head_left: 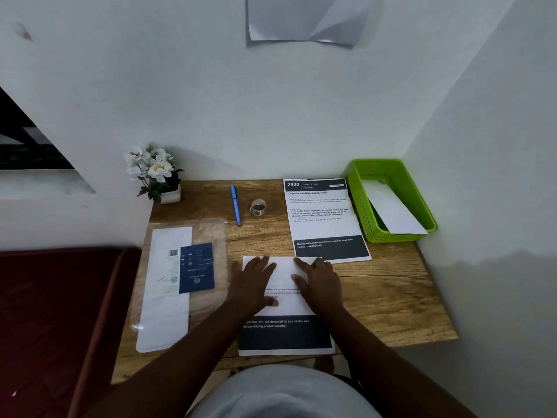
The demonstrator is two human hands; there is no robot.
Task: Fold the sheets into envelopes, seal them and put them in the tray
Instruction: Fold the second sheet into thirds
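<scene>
- Near edge of the desk (pixel 391 297), centre: both hands lie flat on the folded sheet (pixel 284 300), fingers straight and spread, pressing rather than gripping anything.
- Left hand (pixel 251 285) covers the left half of the turned-down flap; right hand (pixel 321 285) covers the right half. Fingertips of both reach the far fold line.
- Sheet's long axis runs near-to-far, straight out from the person. The far part is folded toward the near side, blank back showing; the dark printed band at the near end is uncovered.
- Looks like the crease is being flattened (my read: first fold of this sheet, so sealing is some way off).
- Key relation for what follows: the fold edge runs left-right under both sets of fingertips, so either hand can sweep it outward; the free near end lies between the forearms, equally reachable.
- Further out: tape roll (pixel 258 206) sits far, slightly left of the hands, with the blue pen (pixel 235 205) just left of it. Left hand is nearer.
- Second sheet (pixel 327 220), unfolded, lies far-right, its near edge just beside the right fingertips.
- Green tray (pixel 361 203) is at the far right corner, one finished envelope (pixel 393 211) leaning inside. Right hand is nearer.
- Left side: plastic sleeve (pixel 211 236) with envelopes, well apart from the work.
</scene>
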